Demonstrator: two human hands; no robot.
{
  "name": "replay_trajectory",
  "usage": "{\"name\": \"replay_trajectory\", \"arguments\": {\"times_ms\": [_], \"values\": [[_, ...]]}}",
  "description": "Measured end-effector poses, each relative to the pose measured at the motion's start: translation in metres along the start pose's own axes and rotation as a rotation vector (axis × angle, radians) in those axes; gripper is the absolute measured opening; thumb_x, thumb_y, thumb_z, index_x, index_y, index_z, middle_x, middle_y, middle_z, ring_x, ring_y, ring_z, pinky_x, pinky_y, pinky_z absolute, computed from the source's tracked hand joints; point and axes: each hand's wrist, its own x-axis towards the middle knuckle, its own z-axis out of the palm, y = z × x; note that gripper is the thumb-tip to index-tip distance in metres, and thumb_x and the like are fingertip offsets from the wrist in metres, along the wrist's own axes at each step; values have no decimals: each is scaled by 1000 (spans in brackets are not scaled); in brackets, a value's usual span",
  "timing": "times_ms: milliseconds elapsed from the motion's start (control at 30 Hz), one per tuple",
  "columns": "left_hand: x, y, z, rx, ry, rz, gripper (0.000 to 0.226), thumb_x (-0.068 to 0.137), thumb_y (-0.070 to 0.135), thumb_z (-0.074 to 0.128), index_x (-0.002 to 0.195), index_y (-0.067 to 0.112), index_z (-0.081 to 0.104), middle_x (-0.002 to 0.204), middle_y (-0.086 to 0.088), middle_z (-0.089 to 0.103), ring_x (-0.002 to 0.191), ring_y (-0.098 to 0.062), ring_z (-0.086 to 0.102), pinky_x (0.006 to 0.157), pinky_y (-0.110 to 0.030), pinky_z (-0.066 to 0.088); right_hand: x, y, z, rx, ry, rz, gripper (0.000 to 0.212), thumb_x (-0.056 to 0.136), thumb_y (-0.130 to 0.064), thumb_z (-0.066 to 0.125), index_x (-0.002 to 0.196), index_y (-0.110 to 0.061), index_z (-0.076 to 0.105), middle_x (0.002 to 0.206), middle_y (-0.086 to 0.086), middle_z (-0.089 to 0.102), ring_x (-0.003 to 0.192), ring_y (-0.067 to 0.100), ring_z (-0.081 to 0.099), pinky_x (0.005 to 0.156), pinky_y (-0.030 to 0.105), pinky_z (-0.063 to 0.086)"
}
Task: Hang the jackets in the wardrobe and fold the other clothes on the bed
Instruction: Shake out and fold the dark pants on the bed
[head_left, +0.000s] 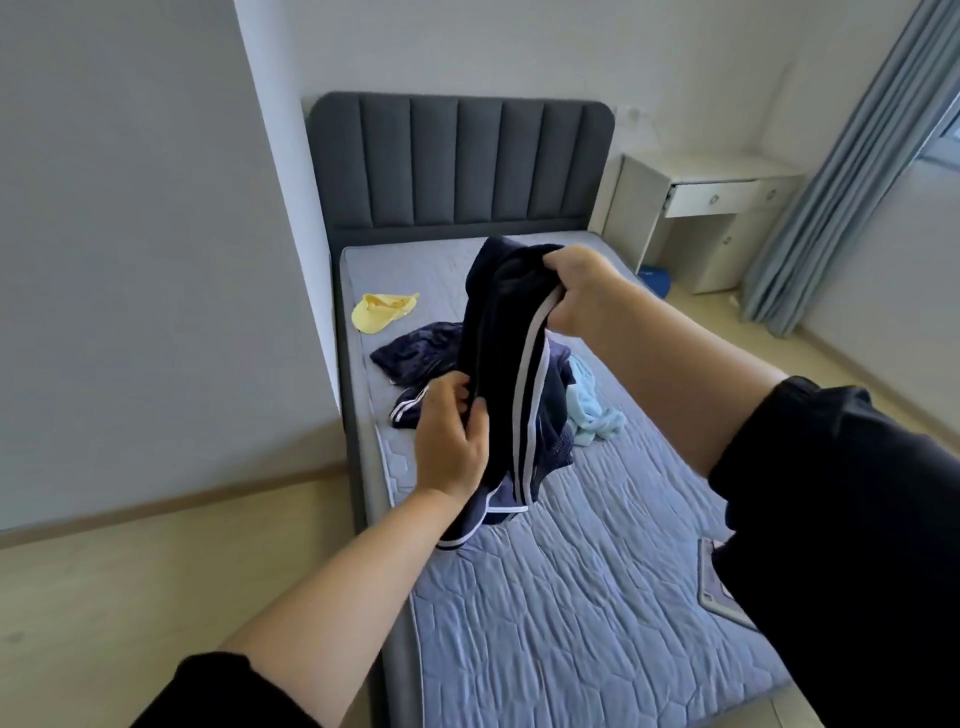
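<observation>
A navy garment with white side stripes (511, 374) hangs above the bed (597, 545). My right hand (584, 296) grips its top edge, raised over the middle of the mattress. Lower down, my left hand (452, 441) pinches a fold of the same garment. Its hem drapes onto the mattress. Behind it lies a crumpled dark navy piece (415, 353) with another white-striped part (408, 408). A light blue cloth (592, 410) lies to the right of the pile. A yellow garment (382, 310) rests near the head of the bed on the left.
A grey padded headboard (460, 161) stands at the far end. A white desk (711, 208) with a slightly open drawer sits at the right, with blue curtains (852, 171) beside it. A blue object (654, 274) lies on the floor under the desk. A wall runs along the left.
</observation>
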Motion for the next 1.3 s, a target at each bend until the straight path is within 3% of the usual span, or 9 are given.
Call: {"name": "replay_trajectory", "arguments": {"times_ms": [233, 367, 467, 567, 767, 900, 1067, 1200, 1300], "values": [[20, -11, 40, 169, -443, -507, 57, 83, 39, 64, 132, 15, 47, 129, -8, 56, 118, -29, 53, 93, -32, 44, 6, -10, 14, 284, -115, -20, 13, 95, -5, 40, 101, -7, 52, 65, 3, 47, 47, 14, 50, 38, 19, 41], [29, -2, 40, 59, -424, -656, 34, 92, 32, 55, 118, 12, 62, 98, -8, 68, 90, -27, 63, 79, -33, 47, 9, -28, -12, 276, -266, -82, 18, 97, -14, 42, 106, -3, 54, 76, 8, 54, 66, 20, 54, 59, 28, 47], [47, 31, 52, -216, -354, -743, 31, 93, 31, 57, 115, 11, 61, 81, 0, 61, 76, -18, 58, 75, -33, 46, 16, -32, -55, -64, -372, -82, 21, 98, -24, 43, 96, -7, 55, 86, 11, 56, 77, 22, 57, 72, 29, 47], [76, 66, 80, -413, -220, -857, 17, 95, 22, 54, 108, 12, 56, 84, -7, 60, 77, -23, 59, 69, -34, 51, 38, -18, -116, -425, -442, -79, 34, 100, -20, 41, 131, -7, 48, 133, 17, 52, 123, 27, 51, 101, 38, 42], [79, 117, 137, -462, -52, -1075, 24, 97, 10, 44, 73, 10, 45, 73, -7, 47, 81, -22, 54, 71, -28, 46, 63, 5, -240, -843, -729, -78, 52, 85, 16, 40, 124, -18, 52, 128, 12, 55, 119, 26, 53, 92, 34, 43], [74, 178, 170, -693, 50, -1006, 14, 96, 3, 43, 84, 5, 49, 76, -10, 51, 62, -19, 52, 38, -22, 48, 65, 8, -275, -810, -873, -141, 44, 86, -3, 65, 126, -19, 54, 120, 3, 64, 114, 18, 59, 99, 31, 47], [75, 231, 159, -893, 150, -907, 27, 94, 2, 43, 74, 0, 62, 64, -13, 64, 51, -25, 66, 45, -29, 55, 57, -38, -274, -821, -345, -481, 16, 91, -22, 60, 97, -8, 66, 73, -3, 64, 68, 12, 62, 59, 22, 51], [83, 240, 128, -573, 150, -818, 15, 91, 14, 46, 80, 10, 56, 58, -5, 65, 55, -23, 64, 54, -28, 54, 32, -99, -255, -982, -443, -772, 9, 91, -14, 56, 87, -22, 60, 70, -12, 58, 65, 4, 55, 49, 13, 37], [93, 250, 115, -95, 151, -451, 16, 94, 32, 48, 96, 17, 52, 84, 4, 55, 81, -16, 55, 69, -28, 45, 6, -138, -227, -1099, -484, -807, 11, 87, -16, 58, 77, -19, 60, 67, -7, 60, 64, 10, 58, 48, 14, 40]]}}
